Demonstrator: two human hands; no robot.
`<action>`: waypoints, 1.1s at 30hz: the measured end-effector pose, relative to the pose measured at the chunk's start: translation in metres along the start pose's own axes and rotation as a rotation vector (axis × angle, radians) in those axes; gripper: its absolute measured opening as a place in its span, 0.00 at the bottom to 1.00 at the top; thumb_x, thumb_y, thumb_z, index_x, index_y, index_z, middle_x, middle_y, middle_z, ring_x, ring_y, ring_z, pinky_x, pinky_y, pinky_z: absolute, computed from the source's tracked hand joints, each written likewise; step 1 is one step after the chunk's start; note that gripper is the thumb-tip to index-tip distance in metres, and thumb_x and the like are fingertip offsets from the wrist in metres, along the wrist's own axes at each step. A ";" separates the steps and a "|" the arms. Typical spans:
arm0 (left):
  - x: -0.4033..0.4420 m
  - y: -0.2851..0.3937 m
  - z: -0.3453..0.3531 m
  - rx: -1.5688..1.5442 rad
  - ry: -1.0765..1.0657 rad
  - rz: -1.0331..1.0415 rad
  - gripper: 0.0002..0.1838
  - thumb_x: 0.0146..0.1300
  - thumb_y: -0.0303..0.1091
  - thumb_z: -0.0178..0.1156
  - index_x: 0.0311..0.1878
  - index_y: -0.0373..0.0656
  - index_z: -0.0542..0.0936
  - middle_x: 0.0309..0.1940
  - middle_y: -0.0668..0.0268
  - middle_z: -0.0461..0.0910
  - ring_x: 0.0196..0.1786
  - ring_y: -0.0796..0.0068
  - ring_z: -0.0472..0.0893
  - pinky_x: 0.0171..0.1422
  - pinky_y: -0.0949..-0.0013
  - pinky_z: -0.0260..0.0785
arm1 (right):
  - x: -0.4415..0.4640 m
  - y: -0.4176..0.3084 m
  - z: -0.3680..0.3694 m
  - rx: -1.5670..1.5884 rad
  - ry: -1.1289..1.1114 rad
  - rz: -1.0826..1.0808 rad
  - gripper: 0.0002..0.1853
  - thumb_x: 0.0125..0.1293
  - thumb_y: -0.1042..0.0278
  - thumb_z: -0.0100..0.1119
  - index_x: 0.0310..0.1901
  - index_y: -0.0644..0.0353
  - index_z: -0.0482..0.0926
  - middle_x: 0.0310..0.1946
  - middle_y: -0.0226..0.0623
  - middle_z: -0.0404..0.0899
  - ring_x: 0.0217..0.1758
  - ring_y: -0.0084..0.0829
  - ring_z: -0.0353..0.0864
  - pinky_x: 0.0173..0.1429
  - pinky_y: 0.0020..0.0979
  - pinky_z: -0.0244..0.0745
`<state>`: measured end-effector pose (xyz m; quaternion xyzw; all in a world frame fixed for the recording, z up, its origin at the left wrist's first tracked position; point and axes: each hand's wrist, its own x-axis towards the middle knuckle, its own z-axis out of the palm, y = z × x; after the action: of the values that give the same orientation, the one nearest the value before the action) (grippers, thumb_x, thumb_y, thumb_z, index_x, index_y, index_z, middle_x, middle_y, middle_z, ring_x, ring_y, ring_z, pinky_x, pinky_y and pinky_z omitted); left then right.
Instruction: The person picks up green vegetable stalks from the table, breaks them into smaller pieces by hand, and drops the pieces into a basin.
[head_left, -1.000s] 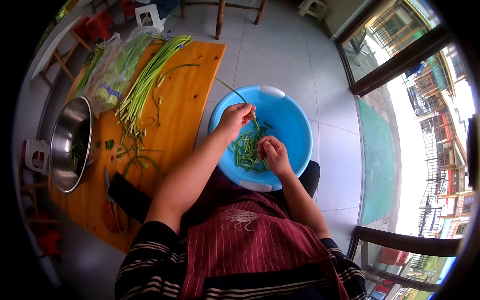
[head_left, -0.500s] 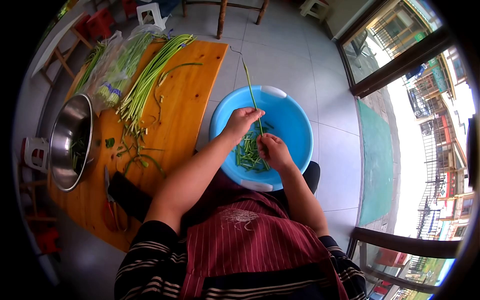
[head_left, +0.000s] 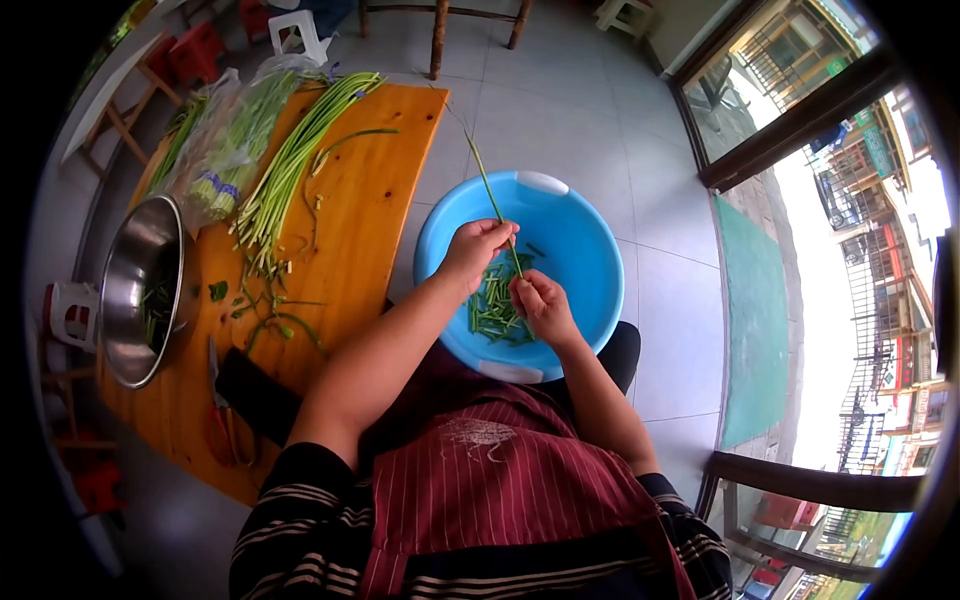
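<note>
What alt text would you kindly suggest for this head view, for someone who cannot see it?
A person's left hand and right hand hold a long green stem above a blue basin with short green pieces inside. At left, a wooden table bears more stems, scissors and a steel bowl.

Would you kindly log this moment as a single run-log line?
left hand: pinches stalk | right hand: at its near end | basin: below both hands, cut pieces inside | scissors: on table

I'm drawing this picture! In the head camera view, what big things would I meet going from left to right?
Steel bowl, unbagged long green stalks, blue basin, green mat.
</note>
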<state>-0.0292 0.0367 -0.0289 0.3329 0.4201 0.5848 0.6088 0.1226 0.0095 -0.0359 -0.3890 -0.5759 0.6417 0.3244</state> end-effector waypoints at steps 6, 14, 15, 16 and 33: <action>0.009 0.004 -0.013 -0.278 0.162 -0.197 0.08 0.61 0.36 0.51 0.35 0.42 0.75 0.26 0.70 0.74 0.31 0.81 0.71 0.37 0.78 0.60 | -0.015 -0.012 0.009 -0.474 -0.062 -0.512 0.08 0.64 0.72 0.41 0.31 0.62 0.71 0.22 0.28 0.70 0.22 0.20 0.67 0.25 0.21 0.62; -0.007 0.011 0.002 0.074 -0.172 -0.364 0.10 0.60 0.40 0.53 0.38 0.47 0.77 0.37 0.74 0.75 0.41 0.83 0.69 0.47 0.73 0.55 | 0.004 -0.022 -0.001 0.614 0.188 0.358 0.09 0.65 0.63 0.43 0.37 0.59 0.70 0.27 0.30 0.70 0.26 0.22 0.69 0.29 0.22 0.65; -0.006 0.009 0.001 0.105 -0.202 -0.359 0.11 0.60 0.40 0.53 0.39 0.45 0.77 0.39 0.72 0.75 0.42 0.83 0.69 0.47 0.74 0.56 | 0.004 -0.022 0.001 0.608 0.156 0.347 0.09 0.64 0.63 0.44 0.36 0.59 0.70 0.27 0.29 0.70 0.26 0.22 0.69 0.30 0.22 0.65; -0.005 0.007 0.000 0.105 -0.203 -0.359 0.11 0.60 0.40 0.53 0.39 0.45 0.77 0.39 0.72 0.75 0.42 0.83 0.69 0.47 0.74 0.56 | 0.005 -0.023 0.002 0.602 0.124 0.337 0.09 0.64 0.63 0.45 0.36 0.59 0.70 0.26 0.29 0.70 0.26 0.22 0.69 0.30 0.22 0.65; -0.022 0.007 0.023 0.618 -0.081 0.523 0.03 0.55 0.29 0.57 0.33 0.43 0.79 0.28 0.67 0.75 0.32 0.74 0.73 0.39 0.75 0.65 | 0.015 0.006 -0.007 0.147 0.203 0.127 0.08 0.62 0.69 0.45 0.29 0.61 0.72 0.16 0.24 0.64 0.17 0.15 0.60 0.20 0.18 0.54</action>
<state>-0.0104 0.0179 -0.0099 0.6185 0.4531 0.5525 0.3269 0.1214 0.0246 -0.0438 -0.4628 -0.4657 0.6588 0.3672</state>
